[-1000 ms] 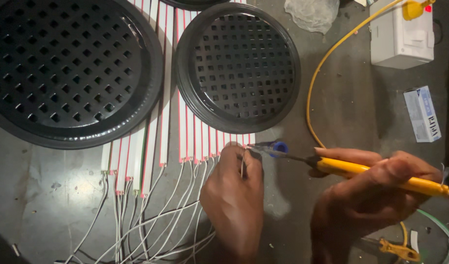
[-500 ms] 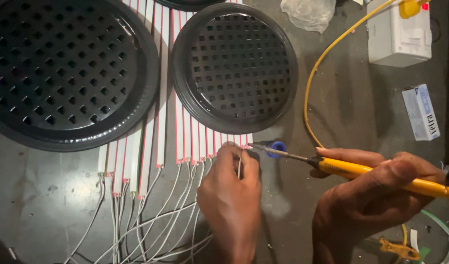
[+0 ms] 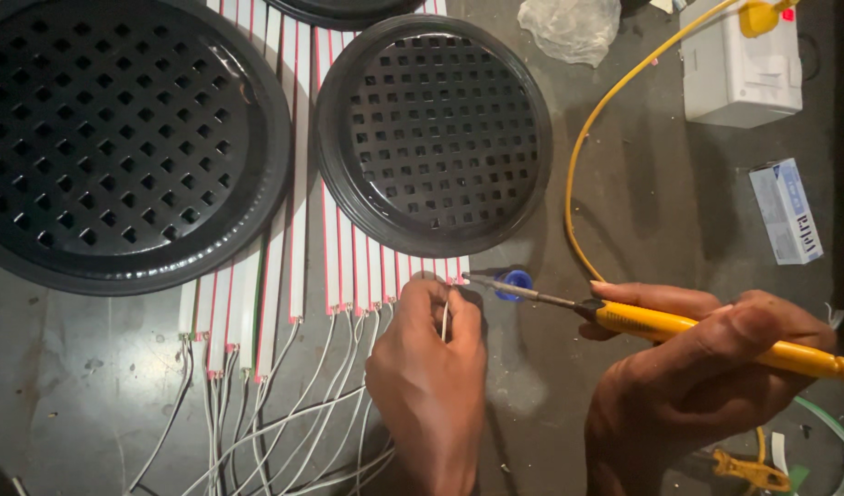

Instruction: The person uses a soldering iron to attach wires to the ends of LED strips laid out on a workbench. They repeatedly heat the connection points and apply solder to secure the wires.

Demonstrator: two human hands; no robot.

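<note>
Upper left of the frame, a big black perforated round cover (image 3: 119,138) lies on the grey worktop (image 3: 679,211), a smaller one (image 3: 431,133) beside it at top centre, both resting on a row of white light strips (image 3: 348,266) whose white wires (image 3: 284,432) fan toward the bottom. It looks like soldering in progress: the right hand (image 3: 707,386), lower right, has its fingers wrapped tight round a yellow soldering iron (image 3: 679,326), tip pointing left at the strip ends. The left hand (image 3: 431,377), bottom centre, pinches a thin wire (image 3: 445,321) upright just beside that tip. Next, I'd say, tip and wire must meet steadily on the last strip's end. Against a moment ago, the iron tip sits a touch lower and the small blue cap (image 3: 514,280) shows behind it more plainly.
</note>
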